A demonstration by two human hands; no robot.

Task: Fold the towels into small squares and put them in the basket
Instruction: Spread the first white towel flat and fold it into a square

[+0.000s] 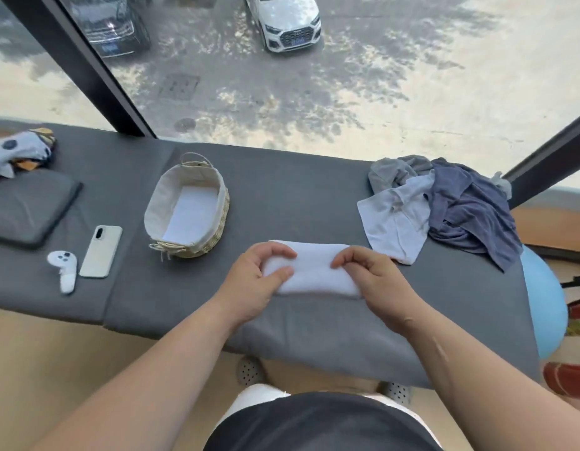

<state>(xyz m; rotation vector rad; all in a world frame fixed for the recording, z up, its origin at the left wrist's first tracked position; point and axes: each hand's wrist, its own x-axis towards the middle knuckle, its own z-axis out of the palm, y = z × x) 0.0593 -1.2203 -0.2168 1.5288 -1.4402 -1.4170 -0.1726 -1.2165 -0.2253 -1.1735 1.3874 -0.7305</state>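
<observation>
Left hand (259,275) and right hand (371,276) pinching white towel (314,266), basket (158,203) left, towel pile (461,203) right

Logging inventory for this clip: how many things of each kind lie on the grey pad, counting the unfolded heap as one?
Basket: 1
White towels: 2, one being folded, one inside the basket
Unfolded heap: 1
Phone: 1
Controller: 1
Cushion: 1
Patterned cloth: 1
Total: 8

Ends of the white towel (311,271) beneath left hand (253,281) and right hand (375,281)
</observation>
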